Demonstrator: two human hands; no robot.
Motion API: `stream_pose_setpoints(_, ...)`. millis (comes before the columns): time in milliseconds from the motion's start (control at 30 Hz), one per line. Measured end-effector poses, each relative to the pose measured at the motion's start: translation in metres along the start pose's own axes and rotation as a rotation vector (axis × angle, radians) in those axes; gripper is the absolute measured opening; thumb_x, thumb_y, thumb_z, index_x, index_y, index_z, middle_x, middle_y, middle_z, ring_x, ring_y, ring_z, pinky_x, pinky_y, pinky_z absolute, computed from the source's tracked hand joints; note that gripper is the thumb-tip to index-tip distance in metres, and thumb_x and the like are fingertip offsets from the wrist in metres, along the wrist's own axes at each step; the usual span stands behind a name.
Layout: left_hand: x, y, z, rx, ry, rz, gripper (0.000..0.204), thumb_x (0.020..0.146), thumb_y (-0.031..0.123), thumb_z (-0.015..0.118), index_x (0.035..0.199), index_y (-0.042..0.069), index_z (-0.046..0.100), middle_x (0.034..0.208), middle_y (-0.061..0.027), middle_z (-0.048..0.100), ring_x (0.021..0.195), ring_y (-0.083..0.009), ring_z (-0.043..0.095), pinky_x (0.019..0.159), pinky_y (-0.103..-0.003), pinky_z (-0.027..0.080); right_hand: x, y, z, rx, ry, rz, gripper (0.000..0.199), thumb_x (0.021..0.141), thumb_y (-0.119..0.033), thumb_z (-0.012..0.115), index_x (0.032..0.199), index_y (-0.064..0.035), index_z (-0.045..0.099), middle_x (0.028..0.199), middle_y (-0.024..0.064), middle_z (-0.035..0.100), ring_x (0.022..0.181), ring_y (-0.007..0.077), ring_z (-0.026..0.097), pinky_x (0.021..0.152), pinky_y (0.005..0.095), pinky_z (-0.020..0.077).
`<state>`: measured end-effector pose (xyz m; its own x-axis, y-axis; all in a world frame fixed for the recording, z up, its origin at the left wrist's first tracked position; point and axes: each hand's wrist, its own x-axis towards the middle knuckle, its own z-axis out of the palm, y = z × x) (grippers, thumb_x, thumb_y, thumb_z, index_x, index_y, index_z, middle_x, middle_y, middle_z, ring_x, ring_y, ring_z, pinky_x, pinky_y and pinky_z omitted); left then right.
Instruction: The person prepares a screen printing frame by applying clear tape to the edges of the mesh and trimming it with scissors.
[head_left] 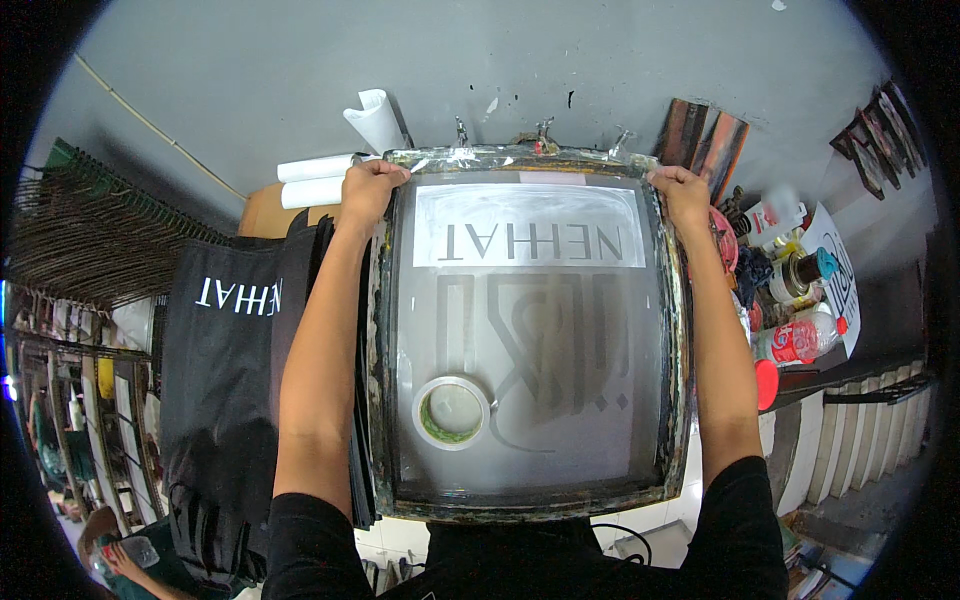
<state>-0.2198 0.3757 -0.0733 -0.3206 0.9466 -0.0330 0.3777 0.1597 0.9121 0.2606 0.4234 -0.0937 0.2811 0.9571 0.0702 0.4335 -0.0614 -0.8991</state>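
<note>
A screen-printing frame [682, 400] with a worn, paint-stained rim lies in front of me. Its grey mesh [590, 450] carries a large stencil design, and a glossy clear strip [430, 240] covers the lettering at the far end. On the mesh, left of centre, rests a roll of tape [481, 432]. My left hand [372, 188] is closed on the frame's far left corner, fingers bent over the edge. At the far right corner, my right hand [684, 196] grips the rim the same way. Both arms reach along the frame's sides.
Black printed fabric bags [225, 345] hang or lie at the left, below a wire rack [95, 235]. White paper rolls [318, 180] stand behind. At right sit a plastic bottle [800, 338], cans [790, 275] and squeegees [705, 145]. Another person's hand [125, 562] shows at lower left.
</note>
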Motion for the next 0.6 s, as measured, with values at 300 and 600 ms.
stream_pose_setpoints(300, -0.018, 0.007, 0.016, 0.348, 0.164, 0.096, 0.018, 0.087, 0.023, 0.07, 0.092, 0.006, 0.075, 0.085, -0.0118, 0.074, 0.083, -0.0273, 0.07, 0.078, -0.04, 0.052, -0.013, -0.007, 0.01, -0.136, 0.147, -0.092, 0.024, 0.081, -0.021, 0.081, 0.095, -0.001, 0.078, 0.083, 0.0103, 0.076, 0.072, 0.0182, 0.067, 0.073, 0.0328, 0.0523)
stream_pose_setpoints(600, -0.023, 0.002, 0.022, 0.553, 0.209, 0.301, 0.017, 0.085, 0.021, 0.069, 0.09, 0.005, 0.068, 0.093, -0.0148, 0.07, 0.086, -0.034, 0.069, 0.078, -0.046, 0.053, -0.011, 0.001, 0.017, -0.342, 0.218, -0.28, 0.02, 0.083, -0.023, 0.076, 0.092, -0.0055, 0.077, 0.102, 0.0197, 0.071, 0.093, 0.0364, 0.069, 0.084, 0.0441, 0.0528)
